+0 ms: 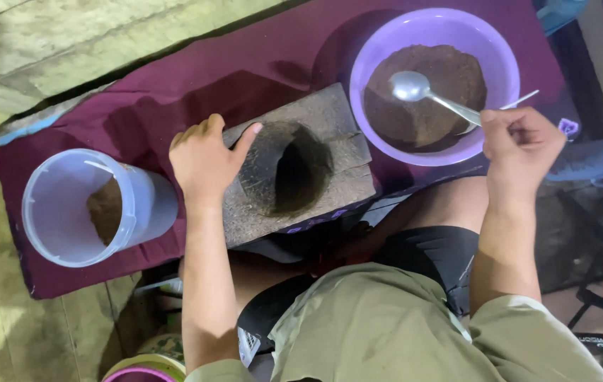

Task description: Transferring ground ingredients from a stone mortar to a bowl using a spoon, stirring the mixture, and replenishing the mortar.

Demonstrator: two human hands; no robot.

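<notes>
Head cam: metal spoon point(425, 94) sits over the purple bowl point(434, 85), its bowl end just above brown powder point(425, 95) that fills the bowl approx halfway; spoon looks empty. Right hand point(521, 145) has the handle pinched, fingers curled shut round it, thumb on top, handle tip poking out past the knuckles. Left hand point(206, 159) rests on the left edge of a dark wooden block point(298, 166) w/ a deep round hollow in the middle; thumb lies along the hollow's rim, other fingers folded down over the block's side, so that hand's grip is loosely closed on the block. Block sits btwn the bowl and a clear plastic tub point(93, 209), which lies tilted on its side w/ some brown powder inside. All three rest on a maroon cloth point(195, 78) spread over the floor. Person's knees and olive shirt fill the bottom of view.
</notes>
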